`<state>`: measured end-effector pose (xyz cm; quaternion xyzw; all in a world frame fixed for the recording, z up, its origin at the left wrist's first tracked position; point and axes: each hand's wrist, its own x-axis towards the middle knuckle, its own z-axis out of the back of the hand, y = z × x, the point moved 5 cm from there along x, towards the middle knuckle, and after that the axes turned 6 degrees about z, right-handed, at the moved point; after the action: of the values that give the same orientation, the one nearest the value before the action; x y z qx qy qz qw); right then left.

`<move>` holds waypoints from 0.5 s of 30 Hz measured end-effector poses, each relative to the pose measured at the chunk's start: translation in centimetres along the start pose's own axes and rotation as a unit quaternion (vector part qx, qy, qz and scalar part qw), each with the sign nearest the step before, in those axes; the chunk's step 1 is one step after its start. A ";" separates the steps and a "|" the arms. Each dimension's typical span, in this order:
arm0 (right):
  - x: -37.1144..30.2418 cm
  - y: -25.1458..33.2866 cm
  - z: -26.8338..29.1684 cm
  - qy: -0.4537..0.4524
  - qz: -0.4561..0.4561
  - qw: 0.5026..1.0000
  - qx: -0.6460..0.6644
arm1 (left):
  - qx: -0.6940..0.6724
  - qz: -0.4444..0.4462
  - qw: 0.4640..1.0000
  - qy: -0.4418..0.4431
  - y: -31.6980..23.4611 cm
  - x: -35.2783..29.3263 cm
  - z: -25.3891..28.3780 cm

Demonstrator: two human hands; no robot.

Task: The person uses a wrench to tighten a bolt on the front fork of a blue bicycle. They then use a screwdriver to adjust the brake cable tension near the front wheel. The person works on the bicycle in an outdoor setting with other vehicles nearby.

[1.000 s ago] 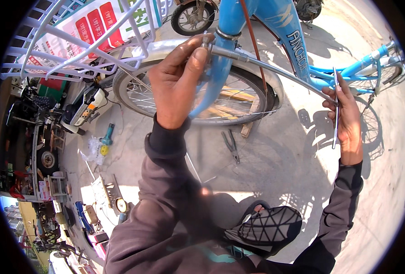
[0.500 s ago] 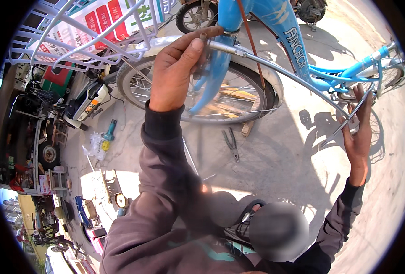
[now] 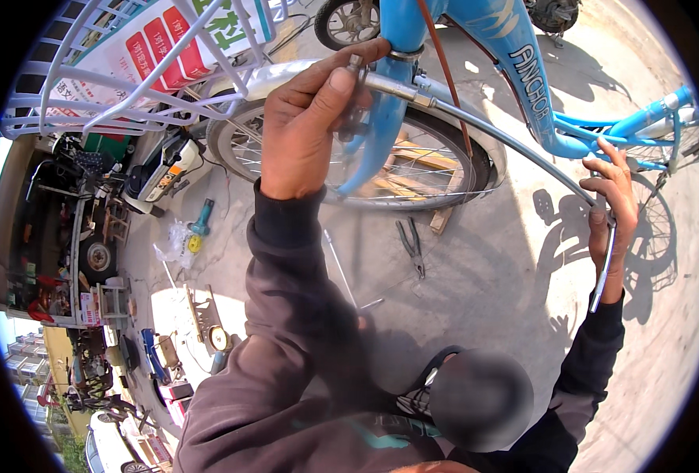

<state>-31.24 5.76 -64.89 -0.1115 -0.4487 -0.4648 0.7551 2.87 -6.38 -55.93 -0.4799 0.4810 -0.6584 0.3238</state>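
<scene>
At the top centre my left hand [image 3: 302, 118] is closed, thumb and forefinger pinching a small dark metal fitting [image 3: 355, 94] in front of the blue front fork [image 3: 393, 130]. The fitting's exact kind is blurred. From there a long T-handle socket wrench [image 3: 515, 146] slants down to the right, its socket end at the fork. My right hand [image 3: 613, 197] grips the wrench's cross handle, one end of which points down past the palm. The blue bicycle frame [image 3: 515, 59] stands beyond, above the front wheel [image 3: 475, 162].
Pliers [image 3: 411, 248] and another long metal rod tool [image 3: 342, 272] lie on the concrete. A teal power tool [image 3: 202, 217] rests by a plastic bag at left. A white wire basket [image 3: 113, 102] overhangs the upper left. Wooden pieces [image 3: 442, 219] sit under the wheel.
My right hand has risen slightly and its fingers have curled around the cross handle, which has turned to point downward. My left hand keeps its pinch at the fork.
</scene>
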 end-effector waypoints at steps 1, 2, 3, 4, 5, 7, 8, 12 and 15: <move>0.6 -0.1 0.0 -0.004 0.001 1.000 0.007 | -0.005 0.003 1.000 0.006 -0.1 0.1 0.0; 0.5 -0.5 -0.4 0.008 -0.010 0.999 0.037 | -0.003 0.006 1.000 0.005 0.0 0.0 0.0; 0.5 -0.9 -0.8 0.018 -0.021 0.997 0.067 | -0.001 0.008 1.000 0.004 0.0 0.1 0.0; 0.4 -0.9 -1.1 0.025 -0.026 0.995 0.091 | 0.001 0.010 1.000 0.003 0.0 0.1 0.0; 0.3 -0.8 -1.4 0.031 -0.032 0.992 0.116 | -0.006 0.005 1.000 0.005 -0.1 0.2 -0.1; 0.0 -0.9 -1.9 0.045 -0.053 0.981 0.180 | -0.019 -0.002 1.000 0.004 -0.3 0.1 -0.4; -0.2 -1.2 -2.1 0.050 -0.068 0.973 0.216 | -0.014 -0.003 1.000 0.004 -0.3 0.1 -0.3; -1.4 -2.5 -2.9 0.050 -0.240 0.913 0.326 | -0.008 -0.001 1.000 0.007 -0.4 0.0 -0.2; -2.1 -3.1 -3.8 0.030 -0.332 0.866 0.372 | 0.001 0.003 1.000 0.012 -0.4 -0.2 -0.1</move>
<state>-31.88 3.17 -69.49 0.3471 -0.5759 -0.4898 0.5549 2.81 -6.08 -55.62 -0.4702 0.4859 -0.6636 0.3199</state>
